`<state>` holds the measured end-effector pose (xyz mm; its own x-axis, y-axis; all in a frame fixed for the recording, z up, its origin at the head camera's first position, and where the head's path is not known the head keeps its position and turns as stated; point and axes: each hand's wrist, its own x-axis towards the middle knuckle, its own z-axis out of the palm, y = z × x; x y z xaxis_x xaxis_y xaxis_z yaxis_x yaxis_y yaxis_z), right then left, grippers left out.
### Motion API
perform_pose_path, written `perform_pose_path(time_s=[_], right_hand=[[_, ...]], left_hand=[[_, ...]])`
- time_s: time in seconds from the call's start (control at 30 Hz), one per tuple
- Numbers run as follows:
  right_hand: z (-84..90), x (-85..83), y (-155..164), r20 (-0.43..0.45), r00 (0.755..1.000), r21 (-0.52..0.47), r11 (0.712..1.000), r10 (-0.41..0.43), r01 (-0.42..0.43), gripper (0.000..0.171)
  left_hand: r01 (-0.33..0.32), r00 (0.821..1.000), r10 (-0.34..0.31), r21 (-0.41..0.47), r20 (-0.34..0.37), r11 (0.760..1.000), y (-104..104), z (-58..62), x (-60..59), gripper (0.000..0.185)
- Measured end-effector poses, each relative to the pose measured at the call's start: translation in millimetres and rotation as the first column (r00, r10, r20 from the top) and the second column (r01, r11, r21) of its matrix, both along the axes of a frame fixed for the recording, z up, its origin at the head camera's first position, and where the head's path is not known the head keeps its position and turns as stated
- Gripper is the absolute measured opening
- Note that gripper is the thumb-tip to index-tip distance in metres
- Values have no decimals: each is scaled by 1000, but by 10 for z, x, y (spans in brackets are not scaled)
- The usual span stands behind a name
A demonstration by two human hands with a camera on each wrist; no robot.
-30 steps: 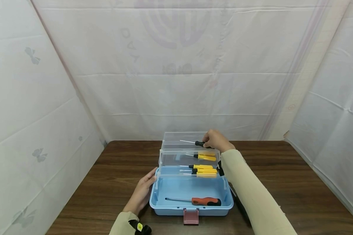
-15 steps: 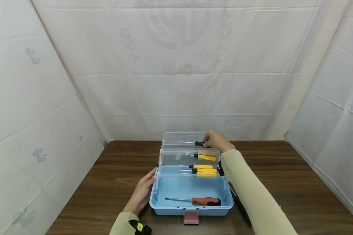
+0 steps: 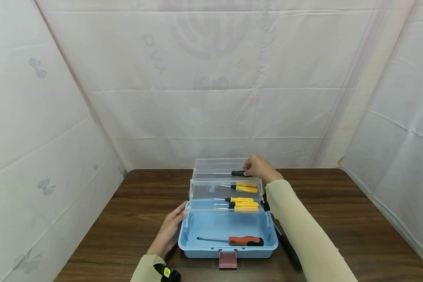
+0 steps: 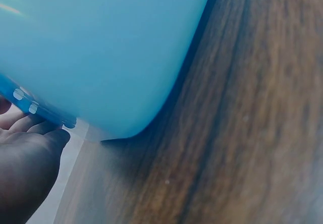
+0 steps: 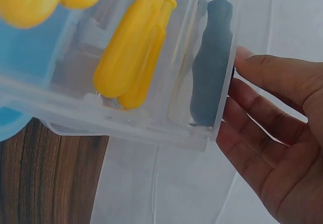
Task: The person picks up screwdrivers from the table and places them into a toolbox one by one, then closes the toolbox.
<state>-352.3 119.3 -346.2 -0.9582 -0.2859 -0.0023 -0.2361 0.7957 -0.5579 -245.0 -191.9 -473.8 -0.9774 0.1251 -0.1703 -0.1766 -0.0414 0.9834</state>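
A light-blue toolbox (image 3: 229, 253) stands with its lid up and its clear trays fanned out behind. My left hand (image 3: 169, 231) holds its back left corner, thumb and fingers about the rim; in the left wrist view the hand (image 4: 28, 158) is partly cut off. A black-handled screwdriver (image 3: 239, 173) lies in the top clear tray (image 3: 208, 164). Beside its handle end is my right hand (image 3: 261, 168). In the right wrist view, the fingers (image 5: 252, 115) are fairly straight at the tray's edge, outside the wall, with the dark handle (image 5: 212, 67) behind it.
Several yellow-handled screwdrivers (image 3: 244, 188) lie in the lower clear trays. An orange-and-black screwdriver (image 3: 244, 241) lies on the box floor. On the table right of the box, a black-handled tool (image 3: 289, 248) is partly under the right sleeve. A pink latch (image 3: 227, 259) hangs in front.
The black-handled screwdriver, earlier held slightly raised by my right hand, now lies lower in the top tray with more of its handle showing. My left hand keeps its place.
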Motion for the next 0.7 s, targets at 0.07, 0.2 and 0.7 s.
perform_pose_path(time_s=[0.07, 0.2, 0.7], right_hand=[[2, 7, 9, 3, 1000, -4, 1000, -6, 6, 24], [5, 25, 40, -14, 1000, -13, 1000, -12, 12, 26], [-18, 111, 310, -46, 999, -24, 999, -24, 23, 31]], left_hand=[[2, 1000, -2, 3, -4, 1000, -3, -4, -3, 52], [3, 1000, -3, 7, -8, 1000, -8, -6, -10, 52], [2, 1000, -2, -5, 7, 1000, 0, -3, -19, 51]])
